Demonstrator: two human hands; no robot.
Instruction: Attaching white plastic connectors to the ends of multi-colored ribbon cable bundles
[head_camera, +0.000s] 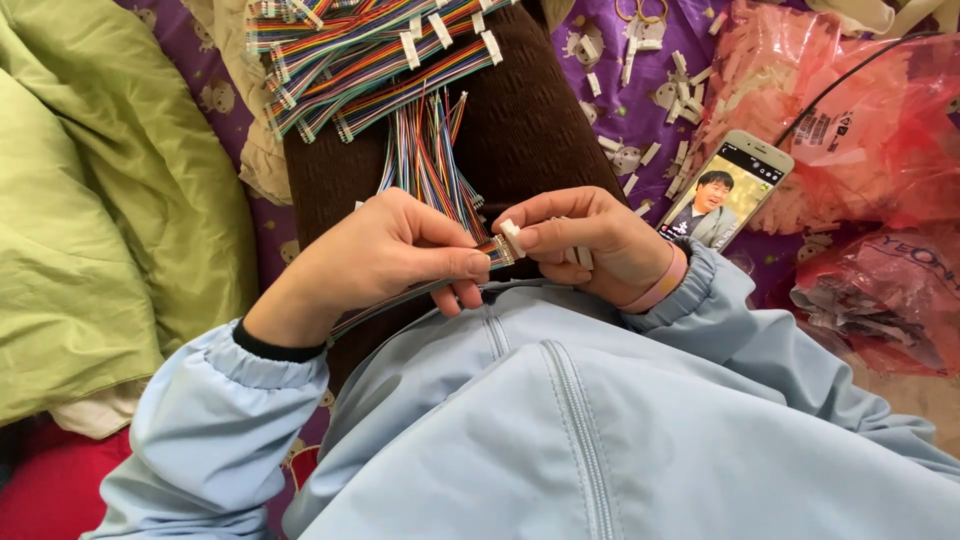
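Rainbow wires (432, 165) pinched flat in left hand (385, 262), ends aligned; right hand (590, 245) grips white connector (512, 238) at wire tips.

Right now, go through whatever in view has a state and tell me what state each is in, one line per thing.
left hand: closed, pinching the ribbon cable end.
right hand: closed, thumb and finger on a white connector.
ribbon cable: loose wires fanned out, end held flat.
white connector: at the cable tip; seated or not, cannot tell.
phone: screen lit, lying face up.
red plastic bag: open, full of white connectors.
finished cables: piled, connectors fitted.
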